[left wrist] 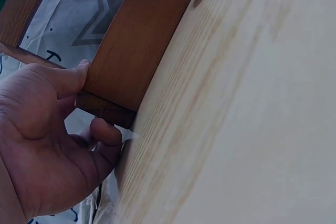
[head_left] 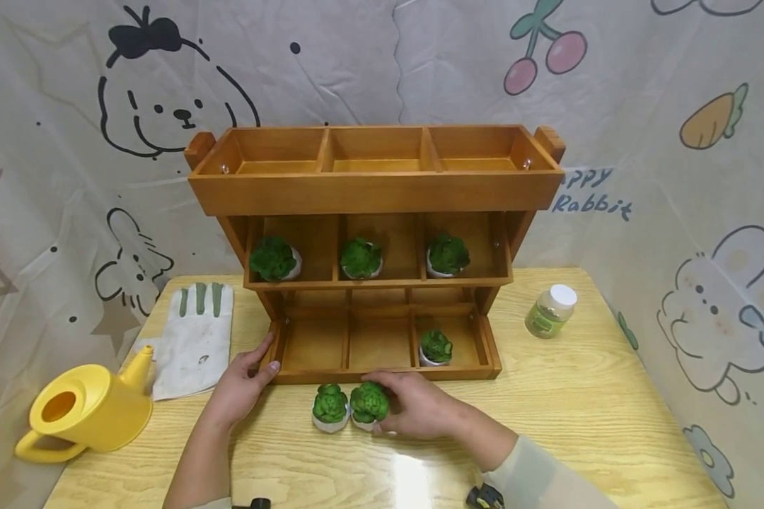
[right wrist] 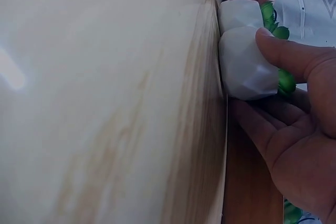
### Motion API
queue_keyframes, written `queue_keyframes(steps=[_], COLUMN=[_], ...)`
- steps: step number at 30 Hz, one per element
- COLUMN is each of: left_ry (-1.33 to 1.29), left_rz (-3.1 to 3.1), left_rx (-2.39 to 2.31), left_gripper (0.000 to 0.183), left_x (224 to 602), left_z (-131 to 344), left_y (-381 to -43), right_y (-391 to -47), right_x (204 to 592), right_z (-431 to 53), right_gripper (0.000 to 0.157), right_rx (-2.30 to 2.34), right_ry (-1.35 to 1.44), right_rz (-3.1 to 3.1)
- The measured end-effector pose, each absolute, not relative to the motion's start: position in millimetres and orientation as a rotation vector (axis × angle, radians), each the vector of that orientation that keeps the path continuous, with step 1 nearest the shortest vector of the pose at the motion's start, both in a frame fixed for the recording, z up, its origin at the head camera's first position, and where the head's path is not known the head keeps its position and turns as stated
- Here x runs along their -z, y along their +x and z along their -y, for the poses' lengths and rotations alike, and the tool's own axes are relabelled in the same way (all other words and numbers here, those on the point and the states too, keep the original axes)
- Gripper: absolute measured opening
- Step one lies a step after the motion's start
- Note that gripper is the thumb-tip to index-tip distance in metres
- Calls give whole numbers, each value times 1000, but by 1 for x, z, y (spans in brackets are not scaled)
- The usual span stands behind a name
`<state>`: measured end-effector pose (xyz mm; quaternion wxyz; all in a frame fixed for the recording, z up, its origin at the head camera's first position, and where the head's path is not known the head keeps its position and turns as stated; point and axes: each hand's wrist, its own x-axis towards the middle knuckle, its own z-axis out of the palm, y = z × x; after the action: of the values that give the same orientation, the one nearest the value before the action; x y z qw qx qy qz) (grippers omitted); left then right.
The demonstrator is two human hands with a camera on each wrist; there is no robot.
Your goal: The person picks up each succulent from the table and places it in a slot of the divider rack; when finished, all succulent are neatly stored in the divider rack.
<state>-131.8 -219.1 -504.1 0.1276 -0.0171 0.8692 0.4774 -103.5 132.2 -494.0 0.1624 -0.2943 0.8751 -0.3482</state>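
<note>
A three-tier wooden planter shelf stands on the table. My left hand holds its lower left front corner; in the left wrist view the thumb of the hand lies against the board and the fingers curl by its end. In front of the shelf, my right hand grips a small potted succulent, thumb and fingers on either side of its white faceted pot. Another potted succulent stands close to its left. One more succulent sits in the bottom tier's right compartment.
Three potted plants, left, centre and right, occupy the middle tier. A yellow watering can and white gloves lie left. A white-lidded jar stands right. Printed cloth encloses the table.
</note>
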Motion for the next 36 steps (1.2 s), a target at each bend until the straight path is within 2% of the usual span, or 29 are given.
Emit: queue_keyframes(steps=[15,27,36], left_ry=[-57,-65,-60], left_rz=[-2516,-2513,-2509], left_rx=[-1412,-1413,-1424], left_gripper=[66,66,66], left_x=[504,504,504], left_z=[220,219,219], left_y=[-131,-130,-131], right_y=[-103,-108,-111], right_x=[486,477,471], right_z=[-136,-137,-137], right_gripper=[78,62,62], right_rx=[1062,1137,1216], right_ry=[-816,-918,-892], right_rz=[-2495,-2482,-2445])
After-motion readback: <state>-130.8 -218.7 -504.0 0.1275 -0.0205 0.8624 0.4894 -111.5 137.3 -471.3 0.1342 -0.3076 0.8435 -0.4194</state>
